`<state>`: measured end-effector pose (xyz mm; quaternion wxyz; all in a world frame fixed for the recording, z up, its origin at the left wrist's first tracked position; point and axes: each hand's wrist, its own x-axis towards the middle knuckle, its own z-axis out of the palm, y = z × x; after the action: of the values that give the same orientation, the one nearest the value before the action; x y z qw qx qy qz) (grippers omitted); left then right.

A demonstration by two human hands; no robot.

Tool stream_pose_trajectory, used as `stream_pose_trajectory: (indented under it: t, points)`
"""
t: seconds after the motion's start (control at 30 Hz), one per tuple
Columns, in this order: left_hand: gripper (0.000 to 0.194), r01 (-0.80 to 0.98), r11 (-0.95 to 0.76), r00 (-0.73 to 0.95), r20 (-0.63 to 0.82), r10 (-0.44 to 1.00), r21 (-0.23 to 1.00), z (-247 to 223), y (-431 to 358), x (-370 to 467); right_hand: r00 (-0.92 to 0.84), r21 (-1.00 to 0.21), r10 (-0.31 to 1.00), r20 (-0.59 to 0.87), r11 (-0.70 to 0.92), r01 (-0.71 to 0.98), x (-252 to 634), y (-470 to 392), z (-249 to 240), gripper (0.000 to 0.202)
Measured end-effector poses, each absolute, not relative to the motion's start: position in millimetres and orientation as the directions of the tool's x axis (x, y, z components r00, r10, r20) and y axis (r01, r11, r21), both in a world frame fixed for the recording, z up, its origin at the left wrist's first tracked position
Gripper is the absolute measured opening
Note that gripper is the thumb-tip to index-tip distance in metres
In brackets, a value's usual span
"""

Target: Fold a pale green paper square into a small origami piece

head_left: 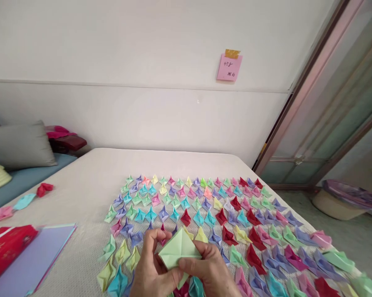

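A pale green piece of folded paper (180, 247), creased into a diamond-like shape, is held up between both hands. My left hand (156, 266) grips its left side, the thumb along the lower edge. On the other side, my right hand (209, 264) pinches the paper with its thumb pressed on the front. Beneath and behind the hands, many folded paper boats (186, 217) in blue, green, pink, red, purple and yellow stand in rows on the pale cloth-covered table (80, 198). The hands hide some of the nearest boats.
At the left lie a stack of coloured paper sheets (54, 243), a red packet (10, 251) and several small folded papers (24, 201). Beyond is a grey cushion (21, 144). A pink note (229, 67) is taped to the wall. A lined bin (343, 202) stands right of the table.
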<state>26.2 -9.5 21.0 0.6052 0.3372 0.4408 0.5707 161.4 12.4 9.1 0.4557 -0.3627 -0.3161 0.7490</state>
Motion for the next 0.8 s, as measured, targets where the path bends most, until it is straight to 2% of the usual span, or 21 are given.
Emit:
stream_pose_trajectory:
  t: [0.2, 0.33, 0.4, 0.6, 0.8]
  points:
    - [0.06, -0.408, 0.154, 0.149, -0.101, 0.984, 0.9, 11.7, -6.7, 20.4, -0.336, -0.782, 0.899, -0.28, -0.417, -0.463, 163.5, 10.5, 10.4, 0.019]
    - [0.058, -0.397, 0.156, 0.21, -0.076, 0.975, 0.905, 11.9, -4.9, 17.0, -0.298, -0.853, 0.917, -0.264, -0.366, -0.371, 163.9, 9.3, 10.8, 0.011]
    - [0.052, -0.406, 0.153, 0.219, -0.066, 0.973, 0.901, 12.6, -4.9, 17.4, -0.281, -0.863, 0.921, -0.27, -0.361, -0.354, 163.2, 9.3, 8.0, 0.015]
    - [0.055, -0.467, 0.127, 0.005, -0.14, 0.99, 0.875, 6.0, -6.3, 23.3, -0.189, -0.899, 0.937, -0.294, -0.338, -0.28, 158.4, 6.6, 11.7, 0.025]
    - [0.044, -0.533, 0.058, -0.142, -0.156, 0.978, 0.844, -7.1, -3.3, 20.0, -0.189, -0.875, 0.93, -0.314, -0.361, -0.323, 155.2, 5.3, 10.4, 0.033]
